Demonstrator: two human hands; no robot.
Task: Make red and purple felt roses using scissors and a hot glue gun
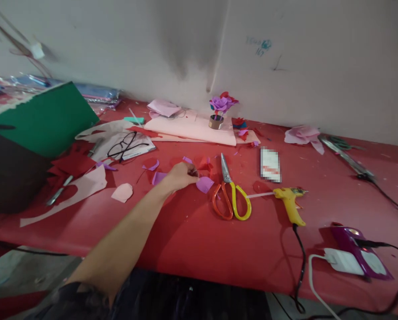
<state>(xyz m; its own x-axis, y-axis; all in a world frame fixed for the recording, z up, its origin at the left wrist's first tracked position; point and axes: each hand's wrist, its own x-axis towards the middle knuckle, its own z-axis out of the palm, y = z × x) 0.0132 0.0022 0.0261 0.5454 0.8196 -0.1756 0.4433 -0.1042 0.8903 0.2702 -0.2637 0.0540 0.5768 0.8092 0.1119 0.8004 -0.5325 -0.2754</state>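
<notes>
My left hand (pixel 183 176) reaches over the red table with its fingers closed in a pinch at the edge of a small purple paper petal (pixel 204 184). Part of the petal is hidden at the fingertips. Under and behind the wrist lie more purple paper pieces (pixel 158 178) and red scraps (pixel 205 164). Just right of the petal, scissors (pixel 226 171) with one red and one yellow handle lie slightly parted. A pale pink paper petal (pixel 122 193) rests left of the forearm. My right hand is out of the picture.
A yellow glue gun (pixel 290 202) with a cord lies right of the scissors, near a purple power strip (pixel 360 249). Behind stands a small pot (pixel 216 122) of purple and red paper flowers. Eyeglasses (pixel 127 146) and a green board (pixel 49 118) are at left.
</notes>
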